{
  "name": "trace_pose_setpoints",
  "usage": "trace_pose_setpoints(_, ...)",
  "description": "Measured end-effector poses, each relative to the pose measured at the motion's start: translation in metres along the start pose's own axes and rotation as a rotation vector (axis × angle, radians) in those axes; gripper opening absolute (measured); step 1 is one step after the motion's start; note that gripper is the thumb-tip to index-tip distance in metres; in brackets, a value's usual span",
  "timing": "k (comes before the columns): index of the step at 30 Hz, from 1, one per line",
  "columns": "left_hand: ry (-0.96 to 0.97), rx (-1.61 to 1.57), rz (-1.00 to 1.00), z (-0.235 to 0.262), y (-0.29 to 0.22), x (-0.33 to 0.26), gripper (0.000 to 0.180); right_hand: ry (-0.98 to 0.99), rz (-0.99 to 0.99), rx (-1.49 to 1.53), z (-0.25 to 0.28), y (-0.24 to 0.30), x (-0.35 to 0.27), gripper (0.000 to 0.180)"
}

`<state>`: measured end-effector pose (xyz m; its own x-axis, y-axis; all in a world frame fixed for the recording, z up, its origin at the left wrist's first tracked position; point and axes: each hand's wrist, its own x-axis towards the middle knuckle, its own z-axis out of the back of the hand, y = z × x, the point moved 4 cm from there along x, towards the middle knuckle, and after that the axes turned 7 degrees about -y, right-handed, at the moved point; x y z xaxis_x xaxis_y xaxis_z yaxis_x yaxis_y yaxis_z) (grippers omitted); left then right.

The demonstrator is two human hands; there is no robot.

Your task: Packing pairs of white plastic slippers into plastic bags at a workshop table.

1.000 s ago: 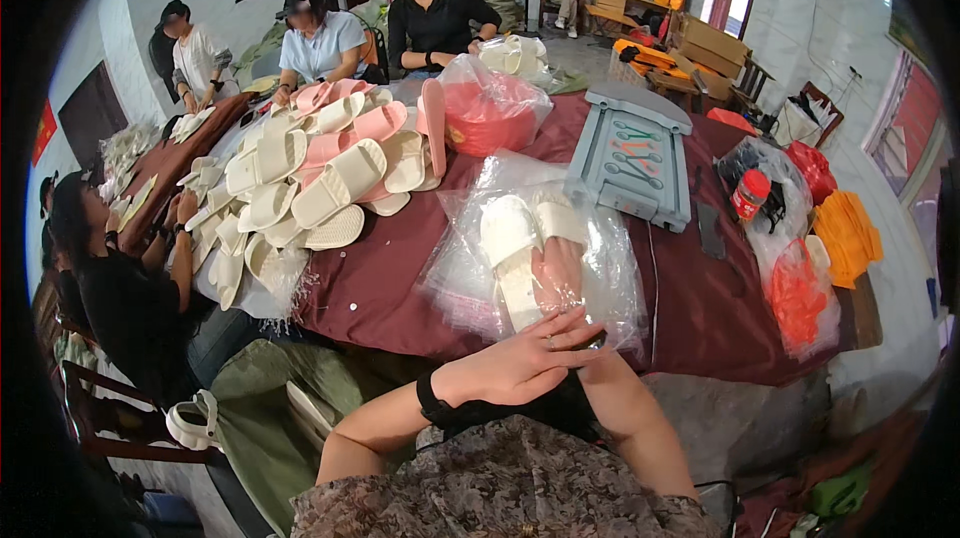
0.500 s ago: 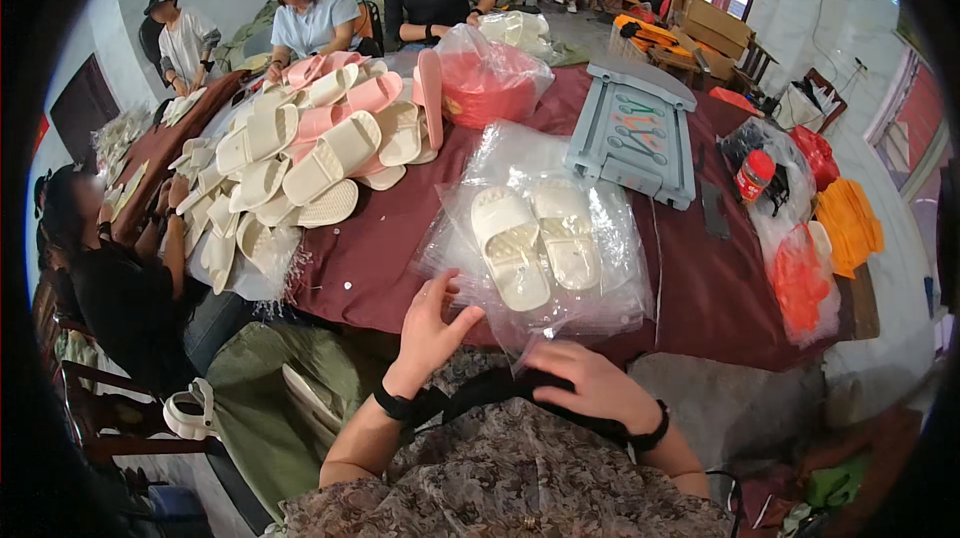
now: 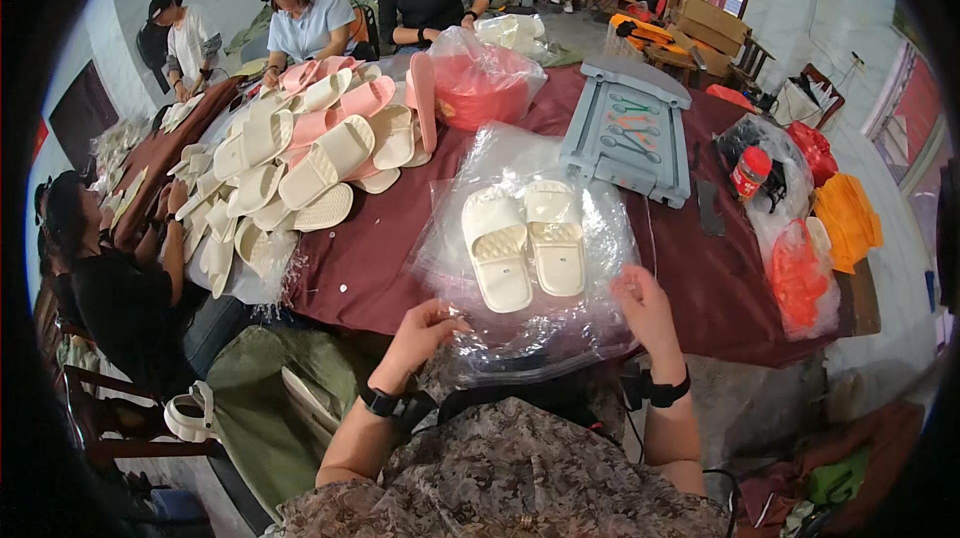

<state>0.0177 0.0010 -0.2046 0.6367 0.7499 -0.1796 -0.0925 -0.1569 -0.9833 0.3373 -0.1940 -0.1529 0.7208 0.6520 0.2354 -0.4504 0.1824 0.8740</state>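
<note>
Both hands, left hand and right hand, are pinching the near edge of a clear plastic bag holding two cream slippers, lying on the maroon tabletop.

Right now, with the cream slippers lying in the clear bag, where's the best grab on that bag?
Probably the near open edge of the clear plastic bag, pinched from the person's side. The slippers lie flat, soles down, weighing down the middle, so only the loose film at the rim lifts free. The left hand and right hand are at its two near corners.
</note>
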Motion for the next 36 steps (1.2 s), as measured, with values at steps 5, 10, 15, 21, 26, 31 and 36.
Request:
trace_pose_setpoints(5, -0.117, -0.074, -0.007, 0.020, -0.015, -0.008, 0.018, 0.166, -0.014, -0.222, -0.022, -0.007, -0.021, 0.044)
trace_pose_setpoints(10, -0.111, 0.150, 0.072, 0.029, -0.019, -0.008, 0.020, 0.309, -0.178, -0.037, -0.024, 0.002, -0.032, 0.040)
trace_pose_setpoints(15, -0.081, 0.014, 0.027, 0.042, -0.012, -0.014, 0.018, 0.357, -0.224, 0.151, -0.011, 0.003, -0.036, 0.043)
trace_pose_setpoints(21, -0.137, -0.020, 0.114, 0.050, -0.031, -0.024, 0.014, 0.480, -0.345, 0.359, -0.001, 0.021, -0.043, 0.044)
trace_pose_setpoints(26, -0.182, -0.045, 0.021, 0.053, -0.051, -0.023, 0.012, 0.431, -0.345, 0.322, 0.002, 0.024, -0.029, 0.024)
trace_pose_setpoints(31, -0.230, -0.244, -0.300, 0.037, -0.068, -0.011, 0.012, 0.119, -0.071, 0.513, -0.004, 0.036, -0.014, 0.008)
trace_pose_setpoints(36, -0.256, -0.329, -0.439, 0.020, -0.067, -0.005, 0.008, -0.130, 0.084, 0.623, -0.012, 0.033, -0.013, 0.013)
